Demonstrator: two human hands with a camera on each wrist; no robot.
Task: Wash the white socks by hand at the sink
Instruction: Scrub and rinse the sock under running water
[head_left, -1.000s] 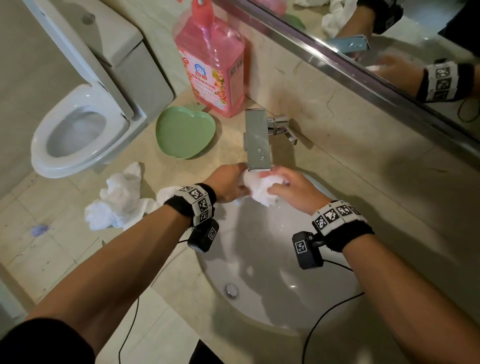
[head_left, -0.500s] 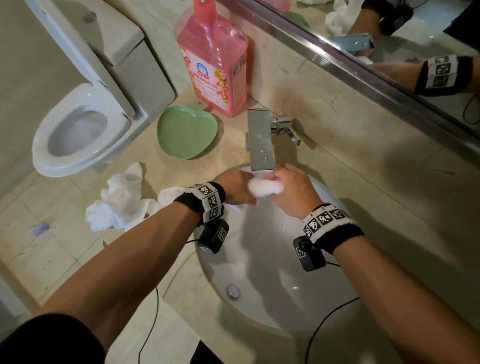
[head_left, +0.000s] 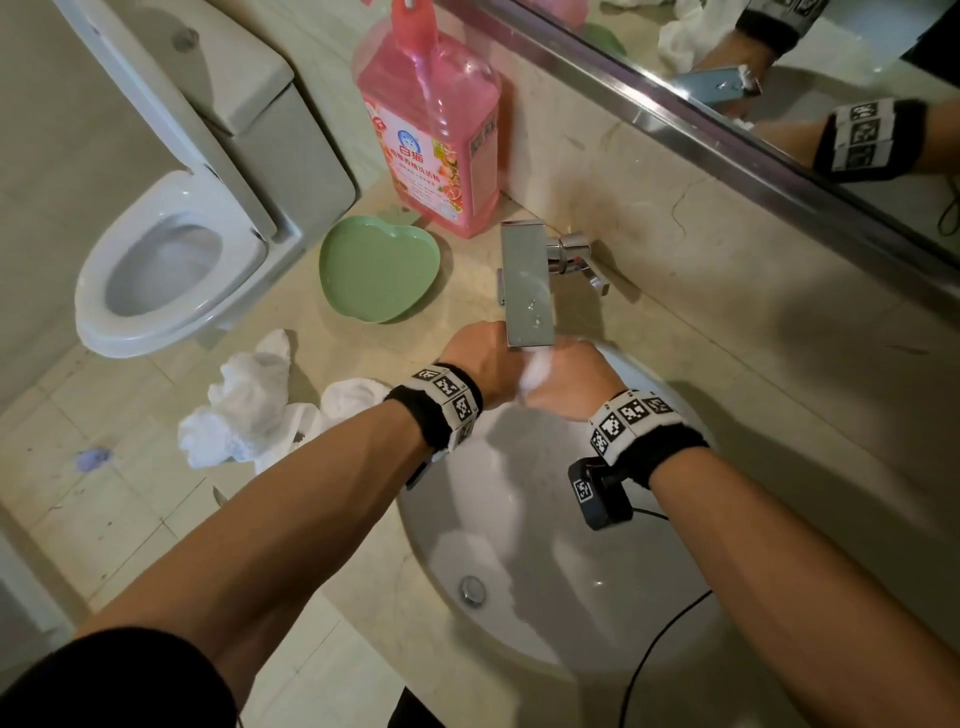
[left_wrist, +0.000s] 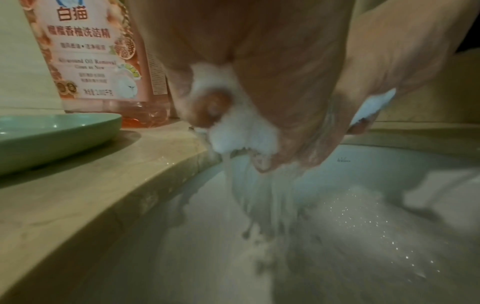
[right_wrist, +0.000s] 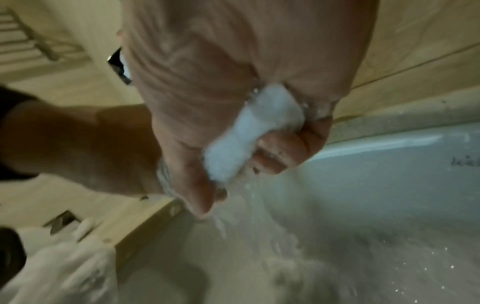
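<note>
White sock (head_left: 537, 370), both hands (head_left: 524, 371) squeezing, under faucet (head_left: 525, 283)

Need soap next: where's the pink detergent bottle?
In the head view the pink detergent bottle stands upper centre against the back wall, behind the green dish, left of the faucet.

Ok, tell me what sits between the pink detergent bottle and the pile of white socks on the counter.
The green heart-shaped dish lies between the pink detergent bottle and the pile of white socks, as the head view shows.

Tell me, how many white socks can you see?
2 for sure: one sock squeezed between both hands under the faucet, and a crumpled white heap on the counter left of the sink, which may hide more.
</note>
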